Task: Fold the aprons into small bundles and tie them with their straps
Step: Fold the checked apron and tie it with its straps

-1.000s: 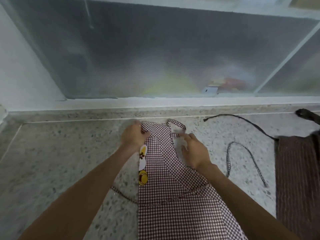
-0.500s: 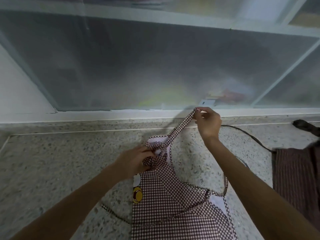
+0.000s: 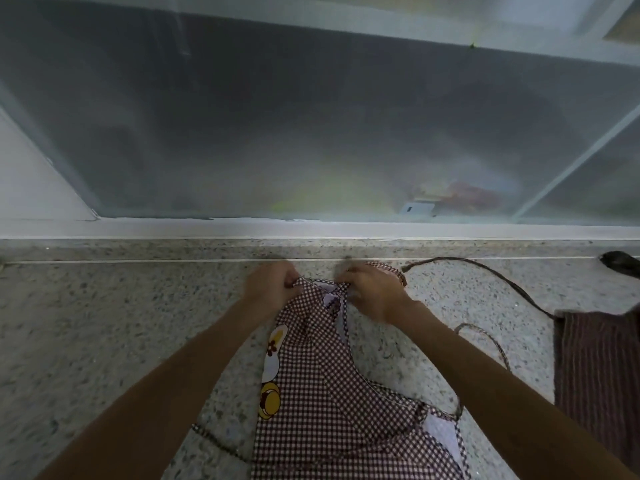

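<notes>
1. The checked apron (image 3: 332, 393) lies on the speckled surface (image 3: 104, 341) with its long axis running from the person out toward the window (image 3: 311, 116). The bib end is farthest out, and both hands are at it.
2. The left hand (image 3: 272, 287) has its fingers curled round the bib's left top corner, so the cloth begins at its fingertips and trails back beneath its forearm.
3. The right hand (image 3: 372, 294) pinches the bib's right top corner where the neck strap (image 3: 389, 270) joins. The strap loops just beyond and to the right of its knuckles.
4. The two hands sit level with each other and near together, with a narrow gathered span of bib between them. Neither is nearer to the work than the other.
5. My reading is that the fold will turn on this: the apron's length lies behind the hands, so the bib must come back toward the person along that axis.
6. A waist strap (image 3: 491, 344) lies loose to the right of the right forearm, and another trails left of the left forearm.
7. A dark striped apron (image 3: 599, 375) lies well to the right of the right hand, untouched, its black strap (image 3: 485, 271) curving toward the right hand's far side.
</notes>
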The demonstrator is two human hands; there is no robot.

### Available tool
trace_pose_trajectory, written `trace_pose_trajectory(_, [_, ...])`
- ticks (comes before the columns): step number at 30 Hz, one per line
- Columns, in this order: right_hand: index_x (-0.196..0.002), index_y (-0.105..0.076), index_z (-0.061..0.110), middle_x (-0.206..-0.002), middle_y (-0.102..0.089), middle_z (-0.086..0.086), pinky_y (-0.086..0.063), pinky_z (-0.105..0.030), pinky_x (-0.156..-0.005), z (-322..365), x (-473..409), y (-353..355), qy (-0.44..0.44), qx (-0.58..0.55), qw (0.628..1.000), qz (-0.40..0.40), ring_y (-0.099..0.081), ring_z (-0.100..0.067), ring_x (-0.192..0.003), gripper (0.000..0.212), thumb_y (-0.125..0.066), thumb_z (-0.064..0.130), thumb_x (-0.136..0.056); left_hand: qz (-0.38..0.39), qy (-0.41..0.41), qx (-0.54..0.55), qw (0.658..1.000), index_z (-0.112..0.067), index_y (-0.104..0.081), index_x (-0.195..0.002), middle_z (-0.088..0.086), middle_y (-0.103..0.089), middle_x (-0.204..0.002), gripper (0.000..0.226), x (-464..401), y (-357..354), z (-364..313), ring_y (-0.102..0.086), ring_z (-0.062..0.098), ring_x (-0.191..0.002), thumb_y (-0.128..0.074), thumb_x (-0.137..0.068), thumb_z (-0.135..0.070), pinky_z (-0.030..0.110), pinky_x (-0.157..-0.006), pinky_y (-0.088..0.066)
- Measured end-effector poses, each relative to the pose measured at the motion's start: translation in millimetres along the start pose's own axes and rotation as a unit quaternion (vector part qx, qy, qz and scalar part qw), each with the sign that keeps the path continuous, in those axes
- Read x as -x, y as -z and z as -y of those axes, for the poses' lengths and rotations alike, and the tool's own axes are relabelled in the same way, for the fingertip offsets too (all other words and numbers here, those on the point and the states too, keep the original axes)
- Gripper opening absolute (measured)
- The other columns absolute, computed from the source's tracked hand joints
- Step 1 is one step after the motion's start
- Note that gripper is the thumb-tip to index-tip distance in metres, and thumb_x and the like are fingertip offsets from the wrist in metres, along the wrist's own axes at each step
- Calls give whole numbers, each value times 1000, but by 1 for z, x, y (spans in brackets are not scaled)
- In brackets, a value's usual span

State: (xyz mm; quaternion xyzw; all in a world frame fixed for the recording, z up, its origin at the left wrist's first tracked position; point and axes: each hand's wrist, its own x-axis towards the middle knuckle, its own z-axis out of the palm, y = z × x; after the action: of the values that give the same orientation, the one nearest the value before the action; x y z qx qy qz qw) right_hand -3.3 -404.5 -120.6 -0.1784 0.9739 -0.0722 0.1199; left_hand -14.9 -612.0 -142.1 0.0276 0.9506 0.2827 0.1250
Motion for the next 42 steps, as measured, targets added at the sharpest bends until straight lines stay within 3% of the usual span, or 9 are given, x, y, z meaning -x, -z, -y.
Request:
trace_pose_trajectory(6, [-103, -72, 30, -96, -73, 0, -50, -27, -70, -15, 3, 34, -37, -98, 974, -201, -67, -20, -82, 22, -59, 19, -88, -44, -21, 59, 997, -21, -67, -113, 0, -70, -105, 25, 3, 3, 7, -64, 18, -94, -51, -94, -25, 27, -78, -46])
trace_pose_trajectory(11, [-89, -73, 15, -89, -71, 0, -57, -34, -70, -27, 16, 45, -164, -336, 838, -397, -67, -16, -76, 13, -65, 7, -84, -36, 16, 93, 995, -15, -68, -113, 5, -70, -108, 25, 3, 8, 16, -63, 20, -96, -56, -92, -20, 25, -79, -44])
trace_pose_trajectory(16, [-110, -63, 16, -129, -50, -6, -53, -37, -74, -59, 43, 38, -342, -139, 896, -245, -58, -27, -106, 36, -63, 0, -78, -36, 41, 70, 996, -17, -71, -106, 3, -70, -105, 22, 3, 10, 16, -63, 19, -94, -57, -90, -24, 26, -77, -46])
trace_pose_trajectory(20, [-118, -61, 19, -128, -54, 0, -51, -29, -69, -28, 34, 34, -111, -58, 966, -228, -53, -20, -111, 35, -59, 6, -86, -28, 50, 47, 997, -16, -71, -104, 3, -70, -102, 23, 1, 10, 9, -64, 21, -93, -60, -88, -30, 29, -81, -47])
trace_pose_trajectory(23, [-121, -62, 18, -136, -51, 7, -46, -30, -92, 4, 6, 13, 34, -144, 983, -107, -49, -15, -121, 29, -55, 19, -92, -10, 40, 87, 995, -15, -72, -104, 3, -72, -98, 28, 1, 9, 5, -66, 19, -89, -70, -81, -32, 27, -78, -50])
trace_pose_trajectory(29, [-132, -49, 27, -139, -42, -2, -19, -38, -108, 16, -21, -1, 17, 4, 999, 28, -28, -24, -131, 51, -59, 45, -85, -27, 17, 120, 992, -11, -70, -99, -1, -68, -91, 32, 6, 12, 1, -59, 9, -80, -77, -74, -29, 24, -75, -47])
trace_pose_trajectory(34, [-126, -53, 27, -131, -48, 3, -24, -31, -103, 7, 3, 19, 21, -77, 994, -75, -37, -18, -125, 53, -71, 34, -77, 34, 7, 129, 991, -13, -64, -83, 0, -65, -86, 8, 18, 18, 2, -63, 21, -90, -70, -81, -18, 35, -86, -50])
trace_pose_trajectory(37, [-120, -56, 20, -118, -58, 1, -46, -33, -94, 28, 59, 6, 55, -126, 971, -198, -52, -16, -109, 36, -63, 24, -84, 28, 23, 181, 983, -8, -63, -108, 8, -66, -107, 25, 20, 22, -6, -62, 24, -100, -66, -84, -14, 37, -92, -48])
trace_pose_trajectory(42, [-139, -41, 33, -140, -47, 7, -43, -37, -104, 48, 164, -79, 214, -2, 977, -11, -45, -12, -128, 49, -33, 55, -96, 43, 3, 146, 988, 2, -67, -102, 15, -68, -100, 22, 16, 26, -17, -62, 24, -87, -59, -88, -13, 25, -65, -42])
